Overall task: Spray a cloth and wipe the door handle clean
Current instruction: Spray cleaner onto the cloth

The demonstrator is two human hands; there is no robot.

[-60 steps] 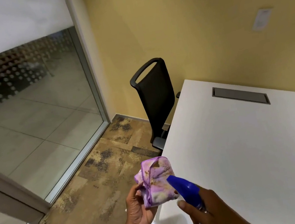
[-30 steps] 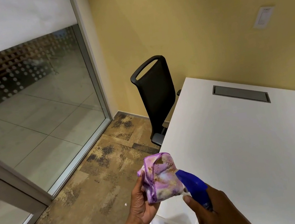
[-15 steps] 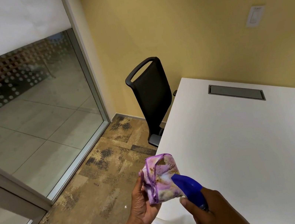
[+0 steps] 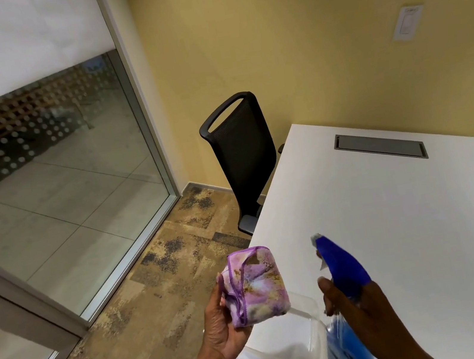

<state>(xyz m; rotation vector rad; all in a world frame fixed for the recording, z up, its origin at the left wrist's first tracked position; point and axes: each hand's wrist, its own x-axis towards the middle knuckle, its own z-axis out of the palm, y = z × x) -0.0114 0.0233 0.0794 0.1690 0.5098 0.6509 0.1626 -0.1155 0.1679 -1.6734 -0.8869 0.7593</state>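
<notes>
1. Cloth (image 4: 255, 286): bunched, clamped in left hand (image 4: 222, 326), just off the white table (image 4: 392, 216) corner.
2. Spray bottle (image 4: 339, 265): gripped by right hand (image 4: 364, 311); nozzle now drawn apart from cloth, so spraying is likely finished.
3. Door handle: not visible.

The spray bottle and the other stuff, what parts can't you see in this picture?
- Spray bottle, head view: its bottom is cut off by the lower edge, and the right hand covers its neck.
- Cloth: bunched in the left hand, so its full shape is hidden.
- Door handle: not in view at all.
- Chair: the table hides most of its seat.
</notes>
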